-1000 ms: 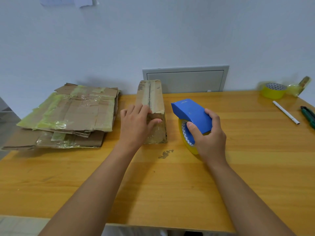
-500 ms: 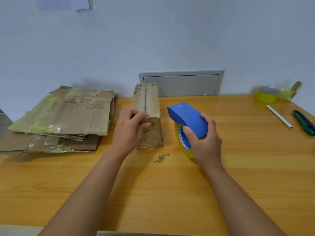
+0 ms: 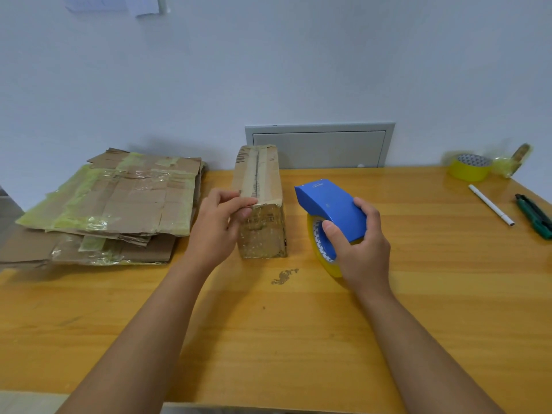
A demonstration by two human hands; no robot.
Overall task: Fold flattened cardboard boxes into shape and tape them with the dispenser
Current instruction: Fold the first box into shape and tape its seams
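Okay, near first: your right hand (image 3: 357,243) is at 2 o'clock from table centre, fingers and thumb curled round the blue tape dispenser (image 3: 330,209), yellow roll (image 3: 321,249) hanging under it and touching or almost touching the wooden table (image 3: 268,339). Dispenser looks like hard plastic, light, rigid; hold the body as you do now, and keep fingers off the front edge, where the cutter probably is.

Your left hand (image 3: 216,225) is at 12 o'clock, fingers curled over the near top edge of the folded box (image 3: 260,204), thumb on its near left corner. Box stands on the table just left of the dispenser, long axis running away toward the wall, top seam already taped. Judging by the creased, re-taped card, it's light and soft, crushes easily and slides on the smooth wood, so brace it at corners and edges, not mid-panel. Glossy tape on the near end likely slippery.

Further out at 10 o'clock: stack of flattened boxes (image 3: 119,201), floppy, tape-covered; best lifted by an edge. At 2 o'clock far: spare tape roll (image 3: 470,167), white pen (image 3: 491,209), green cutter (image 3: 534,215). Grey wall panel (image 3: 319,146) behind the box.
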